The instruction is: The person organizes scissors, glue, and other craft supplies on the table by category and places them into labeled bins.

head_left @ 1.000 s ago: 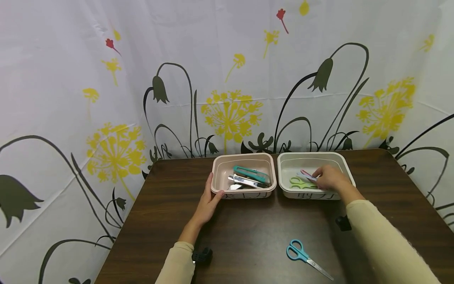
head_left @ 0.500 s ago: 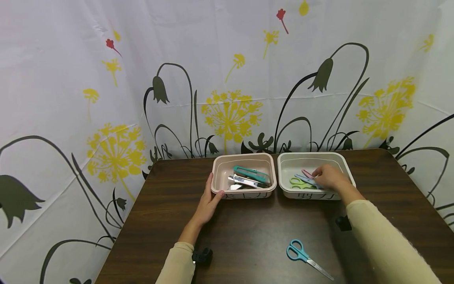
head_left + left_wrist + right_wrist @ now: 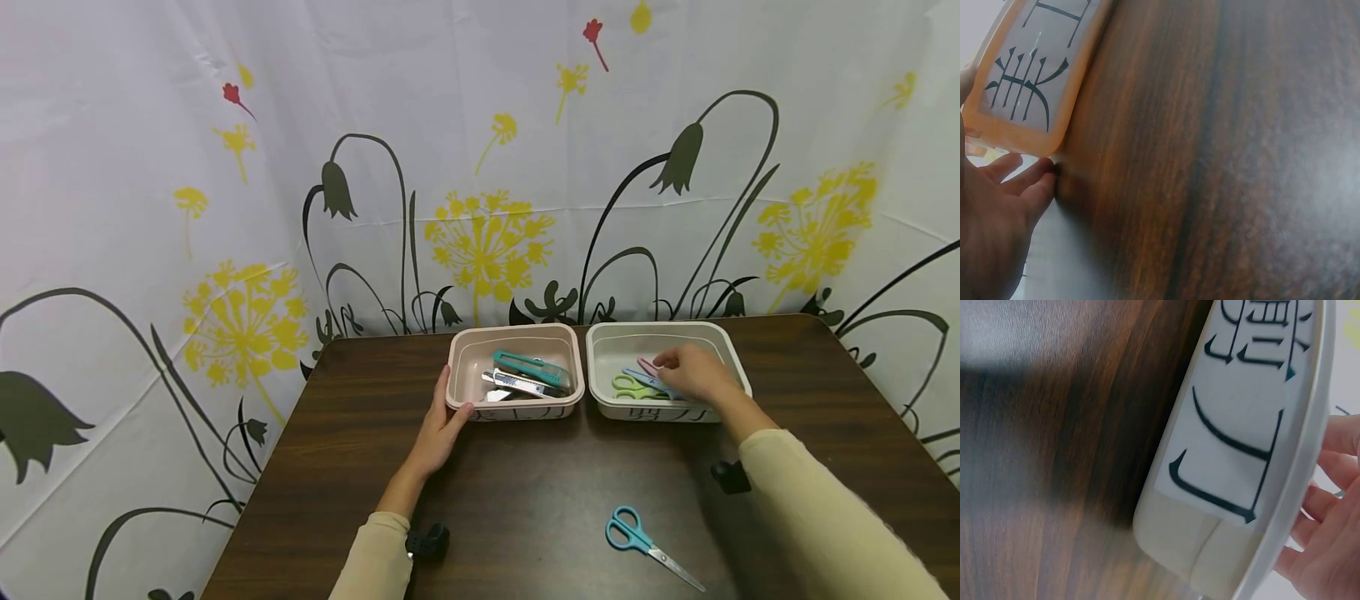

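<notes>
My left hand (image 3: 435,433) rests against the front left corner of the pink bin (image 3: 467,354), thumb on the front and straight fingers along the side. Inside that bin lie a teal utility knife (image 3: 532,367) and a silver utility knife (image 3: 521,383). My right hand (image 3: 696,375) reaches over the front rim into the pale grey bin (image 3: 611,340), fingers loosely bent. Its fingertips are by a slim pink piece (image 3: 647,366), above light-blue scissors (image 3: 649,382) and green-handled scissors (image 3: 633,388). The right wrist view hides what lies behind the rim.
Blue-handled scissors (image 3: 632,533) lie on the brown table (image 3: 525,492) in front of the bins, blades toward the lower right. Both bins carry labels with large black characters. A floral curtain (image 3: 480,150) hangs along the table's back edge.
My right hand has let the light-blue scissors down onto the others in the grey bin. Its fingers have shifted slightly left toward the pink piece. My left hand stays in place.
</notes>
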A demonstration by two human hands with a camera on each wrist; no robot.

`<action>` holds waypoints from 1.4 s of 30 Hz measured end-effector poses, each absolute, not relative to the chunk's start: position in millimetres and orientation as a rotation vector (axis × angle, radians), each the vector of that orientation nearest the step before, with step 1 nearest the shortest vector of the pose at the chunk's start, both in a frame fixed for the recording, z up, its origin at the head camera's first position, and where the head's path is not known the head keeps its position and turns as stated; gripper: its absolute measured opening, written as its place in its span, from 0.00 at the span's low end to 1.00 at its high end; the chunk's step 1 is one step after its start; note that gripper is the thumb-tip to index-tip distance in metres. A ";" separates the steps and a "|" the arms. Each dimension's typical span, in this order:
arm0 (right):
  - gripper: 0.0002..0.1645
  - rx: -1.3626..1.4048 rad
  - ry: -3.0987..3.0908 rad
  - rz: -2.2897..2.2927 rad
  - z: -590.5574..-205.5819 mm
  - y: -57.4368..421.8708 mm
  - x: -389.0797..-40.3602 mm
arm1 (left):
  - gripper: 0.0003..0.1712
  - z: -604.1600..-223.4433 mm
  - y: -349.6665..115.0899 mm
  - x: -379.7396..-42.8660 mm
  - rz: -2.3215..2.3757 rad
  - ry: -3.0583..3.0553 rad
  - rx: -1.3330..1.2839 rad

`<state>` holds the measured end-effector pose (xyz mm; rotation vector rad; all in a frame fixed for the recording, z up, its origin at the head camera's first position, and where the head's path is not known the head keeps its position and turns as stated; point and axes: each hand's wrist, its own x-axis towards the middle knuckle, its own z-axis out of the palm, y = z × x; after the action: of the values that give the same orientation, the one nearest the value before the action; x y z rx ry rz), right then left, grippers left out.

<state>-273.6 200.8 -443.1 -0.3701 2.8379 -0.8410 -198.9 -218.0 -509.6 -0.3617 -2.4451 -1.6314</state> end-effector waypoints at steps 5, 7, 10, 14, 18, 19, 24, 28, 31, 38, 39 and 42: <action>0.19 -0.423 2.919 -0.885 -439.2 195.4 -265.0 | 0.44 -525.6 -221.1 -205.5 -1.593 -2.452 -0.342; 0.18 -0.457 2.941 -0.907 -437.0 193.1 -259.7 | 0.44 -527.2 -221.4 -206.1 -1.589 -2.453 -0.339; 0.17 -0.504 2.970 -0.953 -432.5 189.9 -249.8 | 0.44 -528.0 -222.1 -206.0 -1.584 -2.450 -0.345; 0.15 -0.561 3.016 -1.027 -426.8 185.1 -235.0 | 0.44 -526.7 -222.6 -205.4 -1.588 -2.448 -0.343; 0.16 -0.622 3.065 -1.026 -423.8 179.7 -219.6 | 0.44 -526.5 -223.4 -204.7 -1.595 -2.450 -0.336; 0.17 -0.629 3.079 -1.016 -423.2 178.2 -215.4 | 0.44 -526.9 -223.5 -204.5 -1.593 -2.453 -0.337; 0.18 -0.717 3.095 -1.024 -421.3 172.3 -194.6 | 0.44 -528.0 -222.9 -205.0 -1.598 -2.444 -0.354; 0.19 -0.852 3.070 -1.019 -423.0 169.9 -177.3 | 0.43 -526.9 -220.8 -205.7 -1.589 -2.437 -0.366; 0.20 -0.915 3.049 -0.989 -426.1 169.3 -164.0 | 0.43 -521.3 -218.1 -203.6 -1.584 -2.437 -0.364; 0.21 -0.924 2.916 -0.910 -450.4 167.7 -135.0 | 0.43 -496.7 -212.7 -192.0 -1.633 -2.435 -0.393; 0.21 -0.931 2.885 -0.896 -455.3 167.7 -132.0 | 0.43 -497.1 -213.0 -192.2 -1.640 -2.432 -0.395; 0.22 -0.923 2.799 -0.878 -468.9 167.7 -124.5 | 0.43 -507.4 -216.2 -196.9 -1.625 -2.430 -0.387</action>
<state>-124.5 167.7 -468.9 -0.9228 2.7993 -0.8780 -196.9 -216.2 -507.4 -0.3870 -2.4295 -1.6245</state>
